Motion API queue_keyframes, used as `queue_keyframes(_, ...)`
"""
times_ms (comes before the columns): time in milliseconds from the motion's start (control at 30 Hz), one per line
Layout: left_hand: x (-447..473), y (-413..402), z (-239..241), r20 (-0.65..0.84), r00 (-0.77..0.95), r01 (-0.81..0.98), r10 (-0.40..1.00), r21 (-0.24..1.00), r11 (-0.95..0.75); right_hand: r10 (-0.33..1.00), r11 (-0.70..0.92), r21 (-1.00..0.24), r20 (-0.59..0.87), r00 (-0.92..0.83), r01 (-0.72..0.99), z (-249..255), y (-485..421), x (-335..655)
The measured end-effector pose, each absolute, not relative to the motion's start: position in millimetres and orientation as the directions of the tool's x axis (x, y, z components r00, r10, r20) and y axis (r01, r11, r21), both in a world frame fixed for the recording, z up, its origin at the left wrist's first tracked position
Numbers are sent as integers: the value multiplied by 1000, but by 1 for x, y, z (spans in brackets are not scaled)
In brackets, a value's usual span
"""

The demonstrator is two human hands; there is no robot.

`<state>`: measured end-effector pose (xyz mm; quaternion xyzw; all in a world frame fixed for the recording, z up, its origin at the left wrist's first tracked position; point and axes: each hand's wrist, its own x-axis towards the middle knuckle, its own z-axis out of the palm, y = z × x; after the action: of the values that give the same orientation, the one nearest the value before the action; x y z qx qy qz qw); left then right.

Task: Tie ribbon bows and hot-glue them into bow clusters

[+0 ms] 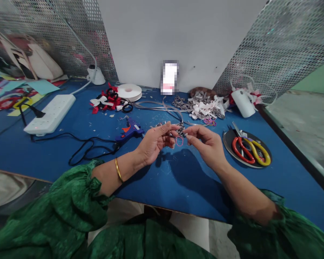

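Above the blue table (70, 140), my left hand (154, 143) and my right hand (205, 143) meet at a small grey ribbon bow (179, 130). Both hands pinch it with their fingertips. A pink elastic hair band (179, 141) hangs in a loop under the bow between the two hands. A long grey ribbon (162, 105) trails from the bow toward the back of the table. A gold bangle sits on my left wrist, and both arms wear green sleeves.
A blue glue gun (131, 130) lies left of my hands, its black cord running to a white power strip (50, 113). A dark plate (228, 142) at the right holds red and yellow scissors (248, 149). Behind are a ribbon spool (129, 91), red-white bows (108, 100), grey-pink ribbon pieces (202, 106) and loose hair bands (209, 121).
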<state>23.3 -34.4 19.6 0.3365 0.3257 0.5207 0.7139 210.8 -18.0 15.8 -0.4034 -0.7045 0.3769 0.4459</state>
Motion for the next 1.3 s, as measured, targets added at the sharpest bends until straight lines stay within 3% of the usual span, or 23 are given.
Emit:
queue_keyframes(167, 23, -34, 19, -135, 267, -535, 954, 803, 263, 900, 365, -890, 264, -346, 272, 16, -17, 210)
queue_keyframes(467, 24, -34, 20, -137, 242, -550, 961, 796, 252, 962, 136, -983, 161, -221, -124, 14, -13, 211)
queue_keyframes(667, 25, -35, 22, -177, 221, -565, 959, 778, 274, 981, 97, -967, 134, -143, -236, 20, -9, 213)
queue_keyframes(867, 24, -33, 21, -207, 226, -577, 952, 759, 302, 968, 251, -963, 248, 38, -97, 22, -3, 219)
queue_keyframes(1000, 25, -34, 20, -204, 243, -567, 948, 764, 309, 948, 310, -949, 313, 60, 59, 19, -9, 215)
queue_keyframes(1167, 29, -38, 18, -151, 312, -465, 938, 837, 289, 901, 428, -871, 392, -185, 241, 21, -25, 209)
queue_keyframes(1300, 32, -42, 13, -102, 403, -355, 910, 898, 258, 845, 468, -852, 354, -401, 235, 24, -34, 205)
